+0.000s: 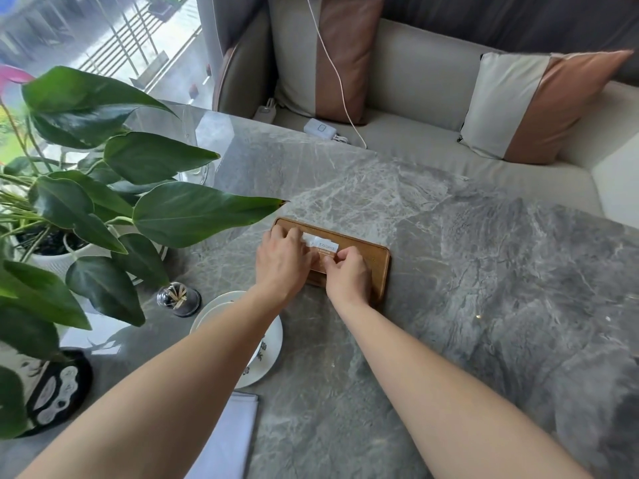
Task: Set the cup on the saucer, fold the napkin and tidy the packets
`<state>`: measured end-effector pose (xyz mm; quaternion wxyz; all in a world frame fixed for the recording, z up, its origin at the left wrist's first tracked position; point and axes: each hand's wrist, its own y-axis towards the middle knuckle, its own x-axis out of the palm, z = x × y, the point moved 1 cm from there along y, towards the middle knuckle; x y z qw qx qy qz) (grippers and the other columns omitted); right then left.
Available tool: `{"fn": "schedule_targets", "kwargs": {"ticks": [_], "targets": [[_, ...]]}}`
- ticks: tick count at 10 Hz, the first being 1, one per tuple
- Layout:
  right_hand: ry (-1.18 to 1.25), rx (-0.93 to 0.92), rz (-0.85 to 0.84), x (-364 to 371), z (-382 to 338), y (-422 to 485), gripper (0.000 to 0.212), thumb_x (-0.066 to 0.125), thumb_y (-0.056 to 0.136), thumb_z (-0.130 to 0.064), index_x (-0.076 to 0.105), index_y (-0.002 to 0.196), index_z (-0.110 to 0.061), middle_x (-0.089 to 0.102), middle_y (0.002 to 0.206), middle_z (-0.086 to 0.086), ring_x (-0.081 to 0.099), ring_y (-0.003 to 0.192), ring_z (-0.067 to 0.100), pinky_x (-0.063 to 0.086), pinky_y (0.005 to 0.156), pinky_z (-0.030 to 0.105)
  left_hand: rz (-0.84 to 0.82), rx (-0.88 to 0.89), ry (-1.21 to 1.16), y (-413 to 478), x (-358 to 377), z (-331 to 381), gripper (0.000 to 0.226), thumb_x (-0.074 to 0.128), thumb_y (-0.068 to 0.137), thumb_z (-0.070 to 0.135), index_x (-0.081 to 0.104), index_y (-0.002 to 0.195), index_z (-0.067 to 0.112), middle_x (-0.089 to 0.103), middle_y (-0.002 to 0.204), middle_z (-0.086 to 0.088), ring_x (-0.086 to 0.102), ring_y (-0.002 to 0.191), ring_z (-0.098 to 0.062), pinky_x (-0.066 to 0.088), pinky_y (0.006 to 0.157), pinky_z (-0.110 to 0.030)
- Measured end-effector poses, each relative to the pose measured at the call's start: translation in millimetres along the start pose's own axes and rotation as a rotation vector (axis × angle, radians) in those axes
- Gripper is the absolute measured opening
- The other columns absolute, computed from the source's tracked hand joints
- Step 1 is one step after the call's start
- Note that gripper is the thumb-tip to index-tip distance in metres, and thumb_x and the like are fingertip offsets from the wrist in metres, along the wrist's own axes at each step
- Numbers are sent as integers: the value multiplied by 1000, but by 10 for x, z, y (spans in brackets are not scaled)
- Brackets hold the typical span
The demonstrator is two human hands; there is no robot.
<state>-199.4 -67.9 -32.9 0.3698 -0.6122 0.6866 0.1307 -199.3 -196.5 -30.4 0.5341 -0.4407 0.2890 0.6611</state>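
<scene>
A brown wooden tray (pixel 378 257) lies in the middle of the grey marble table. On it rest white and tan packets (pixel 323 245). My left hand (pixel 281 261) presses on their left end and my right hand (pixel 347 274) pinches their right end, fingers closed on them. A white saucer (pixel 266 354) with a flower print sits near the table's front left, mostly hidden under my left forearm; the cup is hidden. A folded white napkin (pixel 231 433) lies in front of the saucer, partly under the same arm.
A large potted plant (pixel 103 188) with broad green leaves overhangs the table's left side. A small glass dome with toothpicks (pixel 178 299) stands by the saucer. A black patterned coaster (pixel 58 392) lies at front left. A sofa with cushions (pixel 539 105) runs behind the table.
</scene>
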Motion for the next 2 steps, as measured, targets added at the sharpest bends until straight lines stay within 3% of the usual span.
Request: {"fn": "schedule_targets", "kwargs": {"ticks": [2], "targets": [[0, -170, 95, -197, 37, -147, 20, 65, 94, -23, 57, 106, -9, 54, 114, 10, 55, 102, 27, 37, 85, 28, 105, 113, 66, -217, -106, 49, 52, 59, 93, 48, 55, 133, 16, 53, 138, -11, 47, 127, -32, 43, 101, -45]]}}
